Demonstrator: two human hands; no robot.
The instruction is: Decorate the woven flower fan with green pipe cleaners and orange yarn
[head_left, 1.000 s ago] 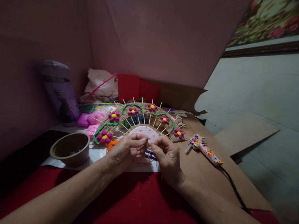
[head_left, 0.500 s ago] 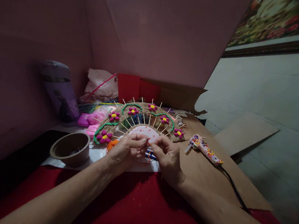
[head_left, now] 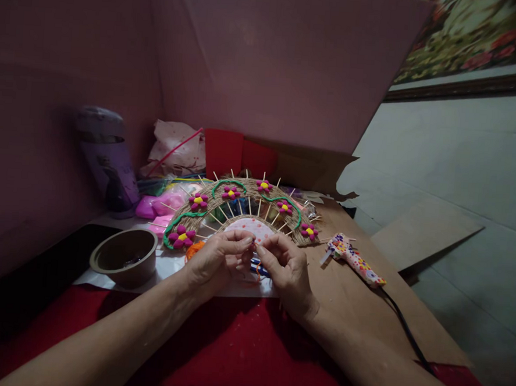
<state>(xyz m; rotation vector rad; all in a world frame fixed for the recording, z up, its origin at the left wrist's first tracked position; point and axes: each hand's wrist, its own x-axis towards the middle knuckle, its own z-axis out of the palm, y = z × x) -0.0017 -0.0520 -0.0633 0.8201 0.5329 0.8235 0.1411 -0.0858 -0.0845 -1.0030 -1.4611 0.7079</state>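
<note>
My left hand and my right hand meet fingertip to fingertip in the middle of the view. Both pinch orange yarn, a strand of which dangles below the fingers. The exact spot between the fingertips is too small to make out. A ball of orange yarn lies behind my left wrist. Just beyond the hands is a half-round twine weaving on wooden sticks, with magenta and yellow flowers and green vine strips. Its dotted white centre is partly hidden by my fingers.
A brown bowl stands left, with a purple tumbler behind it. On the cardboard at right lies a flower-patterned glue gun with a black cord. Pink bags and red card sit at the back.
My fingertips have drawn slightly closer together, and less orange shows between them. The whole view has shifted a little; the objects on the table stay put.
</note>
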